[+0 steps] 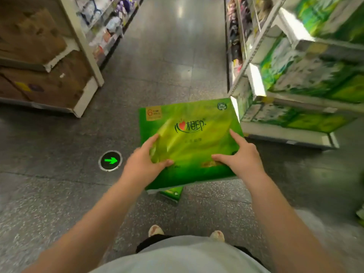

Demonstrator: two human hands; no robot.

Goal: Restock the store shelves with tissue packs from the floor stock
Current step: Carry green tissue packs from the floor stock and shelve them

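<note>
Pale shirt fabric (183, 257) fills the bottom edge of the frame, with two shoe tips (155, 230) on the speckled grey floor (59, 194) just above it. At frame centre, the left hand (144, 164) and right hand (241, 157) both grasp the near edge of a green tissue pack (189, 142), thumbs on its top face and fingers curled round its sides, holding it above a second green pack (171, 195) lying on the floor. Shelves of green tissue packs (307, 75) occupy the right of the frame, cardboard boxes (39, 56) the upper left, and a green arrow floor marker (110, 160) the centre left.
</note>
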